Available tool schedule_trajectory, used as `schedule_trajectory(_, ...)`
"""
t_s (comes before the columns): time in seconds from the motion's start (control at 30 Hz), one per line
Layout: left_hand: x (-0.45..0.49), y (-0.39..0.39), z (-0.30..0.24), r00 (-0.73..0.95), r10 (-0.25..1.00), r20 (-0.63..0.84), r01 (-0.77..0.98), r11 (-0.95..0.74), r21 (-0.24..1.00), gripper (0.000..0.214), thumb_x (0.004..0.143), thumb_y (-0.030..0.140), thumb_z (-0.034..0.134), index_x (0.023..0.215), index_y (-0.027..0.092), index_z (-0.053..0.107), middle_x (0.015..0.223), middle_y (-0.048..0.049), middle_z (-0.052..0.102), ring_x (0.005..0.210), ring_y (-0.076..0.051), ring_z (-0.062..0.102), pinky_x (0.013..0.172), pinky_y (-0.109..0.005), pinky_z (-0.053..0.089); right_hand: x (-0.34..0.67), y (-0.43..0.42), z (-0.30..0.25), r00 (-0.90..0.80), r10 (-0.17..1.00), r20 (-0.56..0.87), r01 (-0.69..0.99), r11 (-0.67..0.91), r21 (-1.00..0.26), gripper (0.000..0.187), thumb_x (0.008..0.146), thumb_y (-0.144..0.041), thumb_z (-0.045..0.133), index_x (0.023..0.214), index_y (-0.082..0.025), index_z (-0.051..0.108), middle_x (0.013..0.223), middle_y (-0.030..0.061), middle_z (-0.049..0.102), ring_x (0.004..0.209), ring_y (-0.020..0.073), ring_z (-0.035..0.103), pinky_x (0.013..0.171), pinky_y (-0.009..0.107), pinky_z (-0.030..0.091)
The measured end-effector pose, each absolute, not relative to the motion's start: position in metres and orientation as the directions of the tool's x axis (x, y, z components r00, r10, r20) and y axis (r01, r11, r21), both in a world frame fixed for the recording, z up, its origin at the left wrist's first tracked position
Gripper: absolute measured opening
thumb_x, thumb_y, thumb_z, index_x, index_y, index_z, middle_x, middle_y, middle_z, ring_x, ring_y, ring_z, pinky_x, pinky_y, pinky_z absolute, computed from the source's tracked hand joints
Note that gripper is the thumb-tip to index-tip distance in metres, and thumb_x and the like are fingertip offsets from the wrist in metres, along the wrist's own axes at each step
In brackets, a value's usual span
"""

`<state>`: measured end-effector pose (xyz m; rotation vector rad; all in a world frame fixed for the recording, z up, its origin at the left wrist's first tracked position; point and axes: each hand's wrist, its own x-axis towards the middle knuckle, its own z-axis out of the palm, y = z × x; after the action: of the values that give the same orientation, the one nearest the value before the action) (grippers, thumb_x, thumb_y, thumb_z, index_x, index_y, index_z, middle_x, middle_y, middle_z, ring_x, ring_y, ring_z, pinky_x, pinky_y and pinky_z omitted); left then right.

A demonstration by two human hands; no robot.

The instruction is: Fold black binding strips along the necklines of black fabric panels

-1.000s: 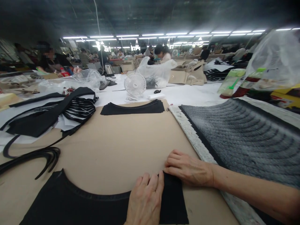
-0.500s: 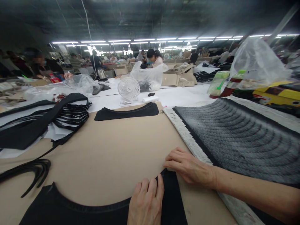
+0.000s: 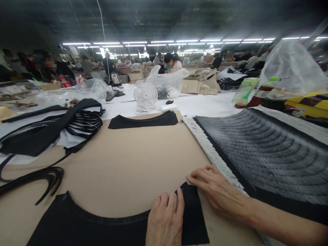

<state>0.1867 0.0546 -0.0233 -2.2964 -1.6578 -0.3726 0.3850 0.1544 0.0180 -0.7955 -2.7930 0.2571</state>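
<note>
My left fingers [image 3: 164, 201] lie close together on top of the black curved-edge panel [image 3: 89, 232], tips at its concave edge. Not clenched; thumb hidden, so can't tell if I'm pinching. My right fingers [image 3: 202, 176] are slightly curled, tips beside the panel's upper pointed corner; can't tell whether they grasp it or just touch.

Panel sits under my left fingers, spreading to their left, flat on the beige work surface [image 3: 123, 160]. A narrow band [image 3: 102, 220] follows the curve left of my fingers.

To do this edge work well, I judge: keep left fingers pressing just behind the edge so the panel doesn't slide, let right fingertips handle only the corner, go along the curve in short steps, no stretching. Corner looks the likeliest spot to pucker or lift; smooth it before shifting the left fingers.

Stacked black curved pieces [image 3: 143, 122] lie beyond both sets of fingers; thin black strips [image 3: 48, 177] well left; overlapping gray-black sheets [image 3: 256, 147] to the right, near my right forearm.
</note>
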Motion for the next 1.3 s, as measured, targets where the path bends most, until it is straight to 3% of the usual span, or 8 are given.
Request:
schedule_trajectory(0.2, 0.184, 0.05, -0.025, 0.284, 0.877, 0.386, 0.958, -0.275, -0.08, 0.046, 0.086, 0.009, 0.05, 0.132, 0.016, 0.052, 0.087, -0.0047, 0.056, 0.08, -0.019, 0.052, 0.074, -0.032, 0.047, 0.376, 0.138, 0.018, -0.864, 0.483, 0.144, 0.441, 0.862, -0.248, 0.061, 0.078, 0.0, 0.039, 0.135, -0.022, 0.046, 0.115, 0.0099, 0.058, 0.101, 0.0229, 0.053, 0.095, 0.045, 0.031)
schedule_trajectory(0.4, 0.167, 0.027, -0.044, 0.291, 0.793, 0.535, 0.954, -0.283, -0.099, 0.037, 0.087, 0.007, 0.048, 0.12, 0.015, 0.061, 0.104, -0.0091, 0.066, 0.101, -0.021, 0.059, 0.087, -0.031, 0.049, 0.366, 0.13, 0.016, -0.816, 0.551, 0.175, 0.512, 0.829, -0.225, 0.057, 0.079, 0.001, 0.036, 0.13, -0.019, 0.052, 0.111, 0.0116, 0.06, 0.098, 0.024, 0.053, 0.09, 0.045, 0.037)
schedule_trajectory(0.53, 0.165, 0.016, -0.057, 0.275, 0.746, 0.607, 0.958, -0.263, -0.111, 0.036, 0.087, 0.008, 0.045, 0.118, 0.016, 0.064, 0.11, -0.01, 0.068, 0.106, -0.022, 0.062, 0.091, -0.031, 0.049, 0.352, 0.12, 0.012, -0.866, 0.461, 0.193, 0.415, 0.878, -0.237, 0.059, 0.076, -0.003, 0.042, 0.133, -0.017, 0.049, 0.117, 0.0119, 0.059, 0.104, 0.0244, 0.052, 0.096, 0.044, 0.036)
schedule_trajectory(0.8, 0.166, 0.017, -0.062, 0.193, 0.612, 0.767, 0.957, -0.29, -0.009, 0.038, 0.087, 0.005, 0.035, 0.11, 0.011, 0.066, 0.112, -0.0066, 0.07, 0.108, -0.019, 0.062, 0.092, -0.028, 0.049, 0.334, 0.108, 0.014, -0.864, 0.474, 0.168, 0.44, 0.875, -0.202, 0.052, 0.083, -0.003, 0.037, 0.131, -0.017, 0.049, 0.113, 0.0102, 0.06, 0.099, 0.0226, 0.055, 0.093, 0.045, 0.039)
schedule_trajectory(0.93, 0.159, 0.009, -0.048, 0.158, 0.709, 0.688, 0.928, -0.345, 0.142, 0.041, 0.086, 0.008, 0.036, 0.118, 0.01, 0.061, 0.122, -0.0078, 0.066, 0.116, -0.019, 0.059, 0.094, -0.028, 0.052, 0.332, 0.103, 0.001, -0.896, 0.362, 0.257, 0.344, 0.932, -0.114, 0.057, 0.08, -0.002, 0.038, 0.134, -0.017, 0.046, 0.12, 0.0095, 0.06, 0.108, 0.0215, 0.054, 0.093, 0.039, 0.042)
schedule_trajectory(1.07, 0.132, -0.005, -0.029, 0.13, 0.775, 0.618, 0.871, -0.388, 0.303, 0.044, 0.088, 0.01, 0.035, 0.126, 0.012, 0.056, 0.131, -0.0094, 0.059, 0.126, -0.018, 0.05, 0.101, -0.031, 0.049, 0.337, 0.106, -0.009, -0.87, 0.324, 0.371, 0.349, 0.937, -0.001, 0.051, 0.08, -0.005, 0.04, 0.128, -0.018, 0.052, 0.113, 0.0093, 0.064, 0.101, 0.0219, 0.058, 0.087, 0.038, 0.045)
schedule_trajectory(1.2, 0.098, -0.017, -0.025, 0.095, 0.861, 0.5, 0.965, -0.202, 0.165, 0.042, 0.096, 0.019, 0.037, 0.136, 0.012, 0.047, 0.135, -0.0094, 0.056, 0.126, -0.022, 0.051, 0.1, -0.04, 0.05, 0.327, 0.102, -0.005, -0.856, 0.279, 0.435, 0.364, 0.923, 0.125, 0.049, 0.083, -0.007, 0.04, 0.13, -0.017, 0.052, 0.117, 0.0099, 0.064, 0.102, 0.023, 0.059, 0.089, 0.041, 0.043)
schedule_trajectory(1.3, 0.084, -0.022, -0.036, 0.193, 0.895, 0.402, 0.975, -0.22, 0.021, 0.058, 0.096, 0.047, 0.04, 0.141, 0.01, 0.04, 0.144, -0.0112, 0.045, 0.131, -0.026, 0.045, 0.101, -0.042, 0.047, 0.311, 0.092, -0.011, -0.876, 0.218, 0.43, 0.323, 0.927, 0.188, 0.04, 0.091, -0.023, 0.046, 0.131, -0.018, 0.053, 0.121, 0.0079, 0.063, 0.104, 0.0224, 0.059, 0.088, 0.038, 0.044)
